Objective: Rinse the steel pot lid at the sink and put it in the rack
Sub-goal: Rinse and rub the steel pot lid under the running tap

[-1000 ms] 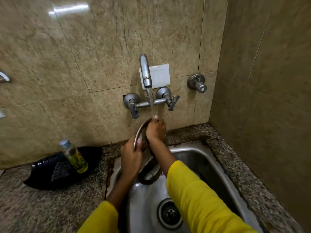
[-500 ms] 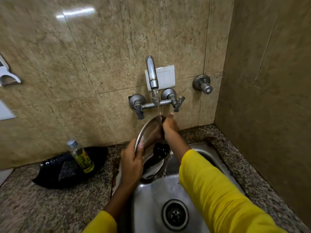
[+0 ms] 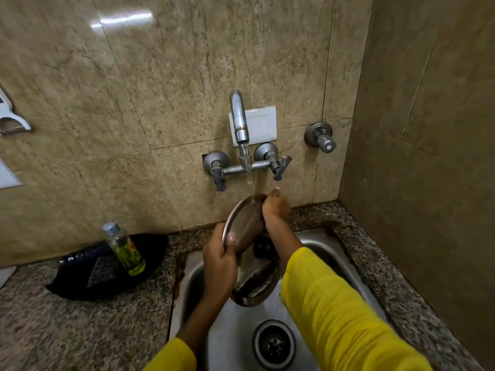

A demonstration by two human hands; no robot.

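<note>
I hold the round steel pot lid [image 3: 245, 223] tilted on edge above the steel sink [image 3: 233, 330], its black knob [image 3: 263, 247] facing right. Water from the wall tap [image 3: 239, 121] runs onto the lid's top rim. My left hand [image 3: 219, 266] grips the lid's left edge, thumb on its inner face. My right hand [image 3: 276, 207] presses against the upper right of the lid under the stream. No rack is in view.
A small bottle of yellow-green liquid [image 3: 124, 249] stands on a black tray [image 3: 107, 266] on the granite counter [image 3: 80, 330] left of the sink. A drain [image 3: 273, 344] sits in the basin. A second valve [image 3: 321, 137] and a tiled side wall are at the right.
My right hand slid from the lid's top over to its upper right side. The lid's inner face now shows more. The view shifted, moving the scene right and down.
</note>
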